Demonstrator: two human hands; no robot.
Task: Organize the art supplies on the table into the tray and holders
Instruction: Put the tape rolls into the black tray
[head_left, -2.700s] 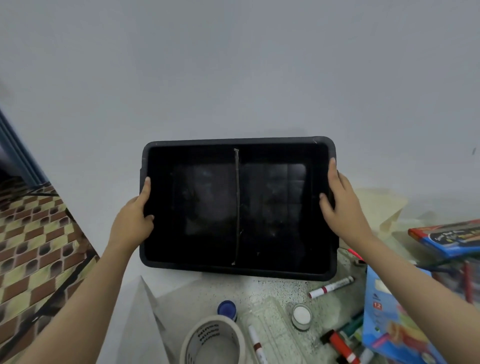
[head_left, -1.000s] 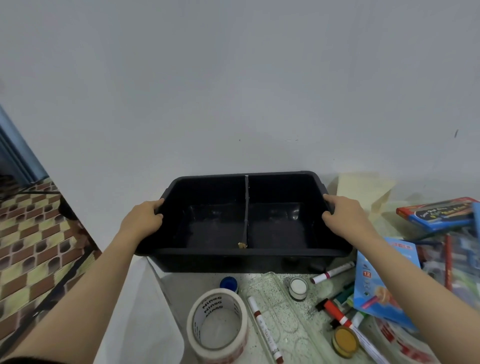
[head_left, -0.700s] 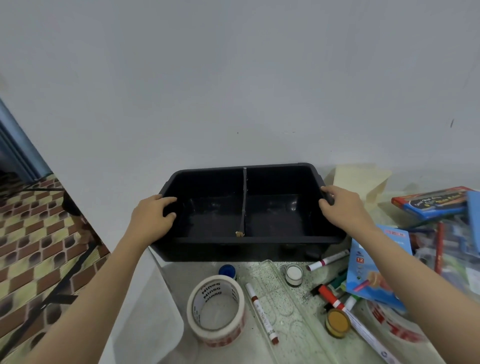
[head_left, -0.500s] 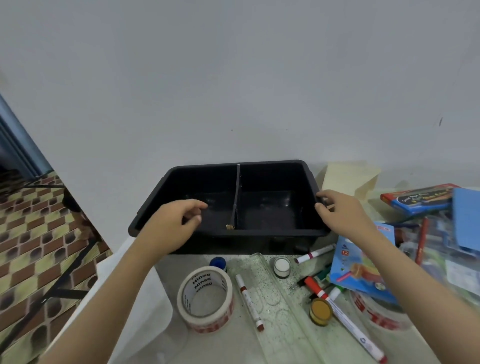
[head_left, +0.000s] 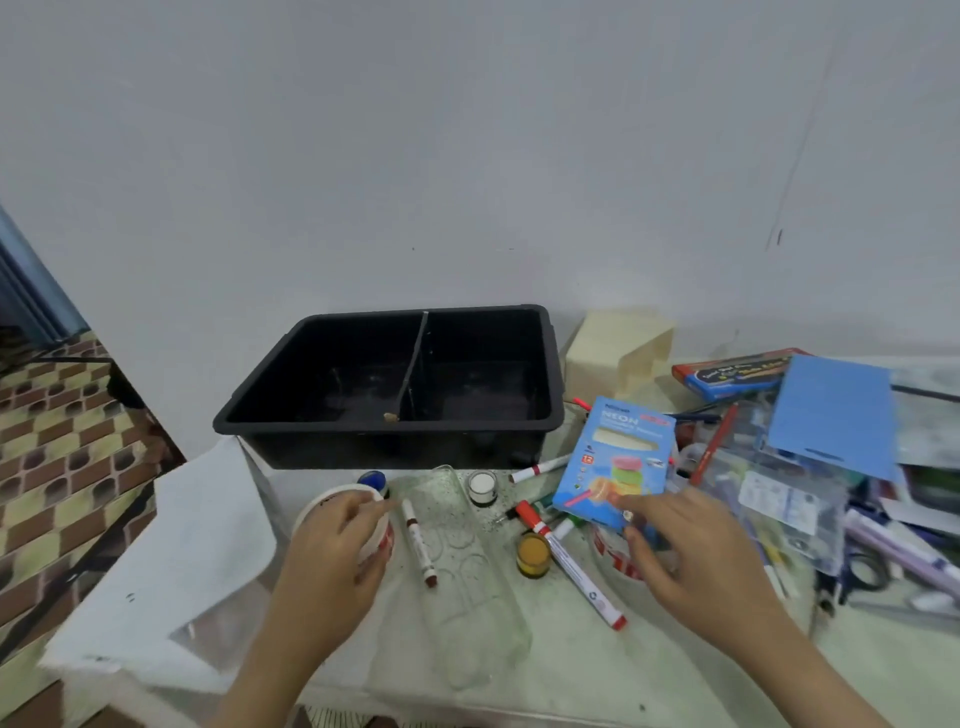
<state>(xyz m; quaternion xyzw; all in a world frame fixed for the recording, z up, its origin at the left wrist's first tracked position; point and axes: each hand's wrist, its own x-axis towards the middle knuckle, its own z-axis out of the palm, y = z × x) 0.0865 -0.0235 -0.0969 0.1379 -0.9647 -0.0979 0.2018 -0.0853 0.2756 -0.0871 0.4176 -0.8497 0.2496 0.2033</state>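
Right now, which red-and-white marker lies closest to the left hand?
The marker lying on the clear palette, just right of the left hand. The other two sit farther right: one beside the yellow jar, one by the black tray.

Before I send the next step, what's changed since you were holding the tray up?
The tray came down and now sits at the back of the table. Both hands let it go: the left hand lies on the tape roll, and the right hand reaches toward the blue box. The markers and jars stayed put.
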